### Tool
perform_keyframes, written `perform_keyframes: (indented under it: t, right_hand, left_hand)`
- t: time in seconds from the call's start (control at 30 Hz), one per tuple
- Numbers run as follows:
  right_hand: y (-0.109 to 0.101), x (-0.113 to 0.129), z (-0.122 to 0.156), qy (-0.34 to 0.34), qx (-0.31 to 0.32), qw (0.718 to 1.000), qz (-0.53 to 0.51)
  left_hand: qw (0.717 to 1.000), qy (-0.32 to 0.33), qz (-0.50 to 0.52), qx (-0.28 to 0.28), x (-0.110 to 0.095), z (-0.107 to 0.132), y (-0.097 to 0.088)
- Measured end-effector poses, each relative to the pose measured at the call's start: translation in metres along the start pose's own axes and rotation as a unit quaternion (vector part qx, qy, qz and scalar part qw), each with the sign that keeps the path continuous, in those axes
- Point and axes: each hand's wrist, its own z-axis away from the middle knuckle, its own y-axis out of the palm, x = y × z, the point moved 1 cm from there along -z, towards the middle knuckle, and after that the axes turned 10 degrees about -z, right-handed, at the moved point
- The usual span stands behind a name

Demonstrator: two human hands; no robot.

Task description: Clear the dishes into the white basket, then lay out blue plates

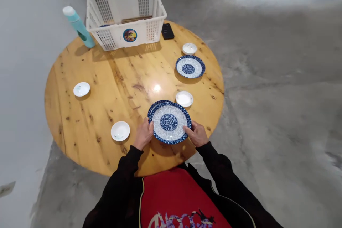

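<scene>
Between my two hands is a blue-and-white plate with a dark patterned rim, held near the table's front edge. A second rim shows behind its upper left edge, so more than one plate seems stacked there. My left hand grips the left side, fingers curled under. On the right side, my right hand holds the rim with its thumb on top. Just beyond the held plates sits a small white dish. Another white dish lies to the left of my left hand.
A similar blue-and-white plate lies at the right of the round wooden table, by a small dish. Another dish is at left. At the back stand a white basket, a turquoise bottle and a black phone.
</scene>
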Motion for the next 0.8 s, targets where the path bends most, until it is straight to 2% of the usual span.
perform_keyframes:
  t: [0.17, 0.37, 0.6, 0.8]
  right_hand:
    - [-0.007, -0.008, -0.033, -0.044, 0.066, 0.984, 0.161]
    - [-0.01, -0.012, -0.053, -0.027, 0.163, 0.927, 0.336]
    - [-0.005, -0.003, -0.065, -0.016, 0.225, 0.898, 0.377]
    - [0.002, -0.002, -0.068, -0.018, 0.228, 0.892, 0.391]
  left_hand:
    - [0.995, -0.047, -0.074, 0.038, -0.011, -0.012, -0.002]
    - [0.98, -0.084, -0.171, 0.064, -0.019, -0.016, -0.004]
    - [0.964, -0.091, -0.242, 0.061, -0.021, -0.021, -0.003]
    - [0.959, -0.075, -0.268, 0.056, -0.017, -0.024, 0.0]
